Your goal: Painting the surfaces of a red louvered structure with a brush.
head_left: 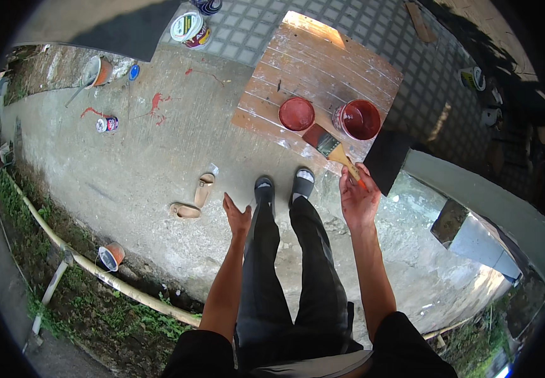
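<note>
My right hand is closed round the handle of a wide paintbrush. Dark red paint covers the bristles, which point up and left over the near edge of a wooden board. On that board stands a paint can with dark red paint inside, just beyond the brush. A round lid, red with paint, lies left of the can. My left hand is held out in the air beside my legs, its fingers stretched and nothing in them.
Two tan sandals lie on the concrete at left. A small paint tin stands by red splashes, with an orange bucket behind it. A white tub is at the back. A bamboo rail borders the plants, and a low wall rises at right.
</note>
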### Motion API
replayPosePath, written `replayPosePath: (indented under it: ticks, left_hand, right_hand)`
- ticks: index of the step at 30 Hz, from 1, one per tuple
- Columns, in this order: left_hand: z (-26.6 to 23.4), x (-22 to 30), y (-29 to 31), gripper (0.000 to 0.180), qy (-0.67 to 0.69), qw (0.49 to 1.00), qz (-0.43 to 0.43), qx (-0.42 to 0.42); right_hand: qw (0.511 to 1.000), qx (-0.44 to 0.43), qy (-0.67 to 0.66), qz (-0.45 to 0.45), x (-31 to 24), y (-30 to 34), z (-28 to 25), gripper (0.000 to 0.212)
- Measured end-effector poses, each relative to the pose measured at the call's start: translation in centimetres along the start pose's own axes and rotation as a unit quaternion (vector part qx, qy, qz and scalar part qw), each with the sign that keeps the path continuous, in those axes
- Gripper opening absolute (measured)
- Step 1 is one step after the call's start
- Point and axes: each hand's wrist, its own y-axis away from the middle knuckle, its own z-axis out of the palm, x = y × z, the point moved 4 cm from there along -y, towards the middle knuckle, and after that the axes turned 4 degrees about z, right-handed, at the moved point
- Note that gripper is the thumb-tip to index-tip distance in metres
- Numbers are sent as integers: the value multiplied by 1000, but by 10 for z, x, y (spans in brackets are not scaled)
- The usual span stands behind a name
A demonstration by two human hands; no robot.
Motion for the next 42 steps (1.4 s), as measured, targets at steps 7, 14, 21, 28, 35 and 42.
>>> replayPosePath:
  ticks: [7, 14, 21, 28, 35, 42]
  left_hand:
    - [-97, -122, 130, 86, -186, 928, -160, -281]
    - [-137, -110, 144, 42, -307, 868, 158, -357]
    - [-153, -37, 121, 49, -308, 723, 337, -518]
    - [-67, 80, 168, 43, -453, 536, 517, -491]
    - [87, 218, 310, 48, -392, 637, 411, -522]
    - [216, 263, 421, 58, -482, 588, 312, -570]
  right_hand:
    - [993, 71, -94, 8, -2, 150, -78, 25]
    - [925, 312, -100, -190, 11, 361, -263, 23]
    - [806, 474, -245, -256, 111, 565, -380, 24]
    - [637, 529, -439, -348, 230, 675, -451, 29]
    - [536, 592, -532, -282, 292, 759, -501, 35]
    - [461, 644, -529, -306, 197, 808, -573, 23]
